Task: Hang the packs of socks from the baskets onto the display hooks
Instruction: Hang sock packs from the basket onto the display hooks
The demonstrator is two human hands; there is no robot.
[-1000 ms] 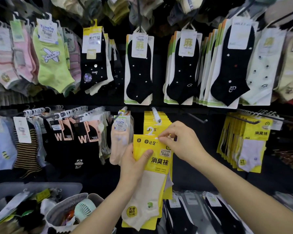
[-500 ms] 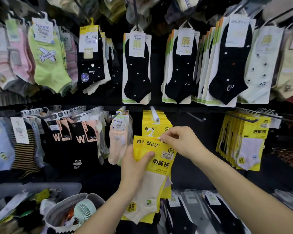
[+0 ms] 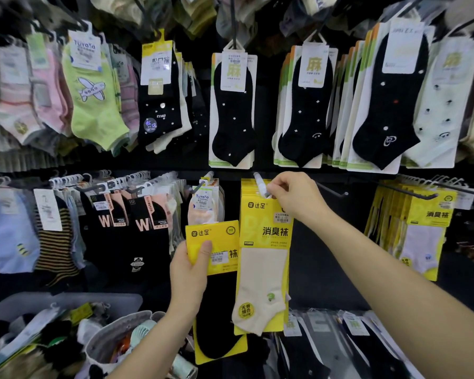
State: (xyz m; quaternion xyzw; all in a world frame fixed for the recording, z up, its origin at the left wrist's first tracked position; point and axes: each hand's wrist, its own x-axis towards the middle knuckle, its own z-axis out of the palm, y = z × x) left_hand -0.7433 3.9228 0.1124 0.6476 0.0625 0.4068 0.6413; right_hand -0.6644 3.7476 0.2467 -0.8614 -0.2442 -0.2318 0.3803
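Note:
A yellow pack with a cream sock (image 3: 263, 258) hangs at the tip of the white-capped display hook (image 3: 260, 184). My right hand (image 3: 293, 196) pinches its top edge right at the hook. More yellow packs sit behind it on the same hook. My left hand (image 3: 189, 272) grips a second yellow pack holding a black sock (image 3: 216, 291), lower and to the left, with the thumb across its front. A grey basket (image 3: 112, 337) and a clear bin (image 3: 66, 300) stand at the bottom left with mixed socks inside.
Full hooks of socks surround the spot: peach socks (image 3: 203, 206) just left, black "W" socks (image 3: 137, 222) further left, yellow packs (image 3: 422, 228) at right, black dotted socks (image 3: 231, 110) above. A bare hook (image 3: 333, 190) juts out right of my right hand.
The cream-sock pack went up from my left hand onto the hook, lifted by my right hand. My left hand dropped and now shows a black-sock pack that lay behind it.

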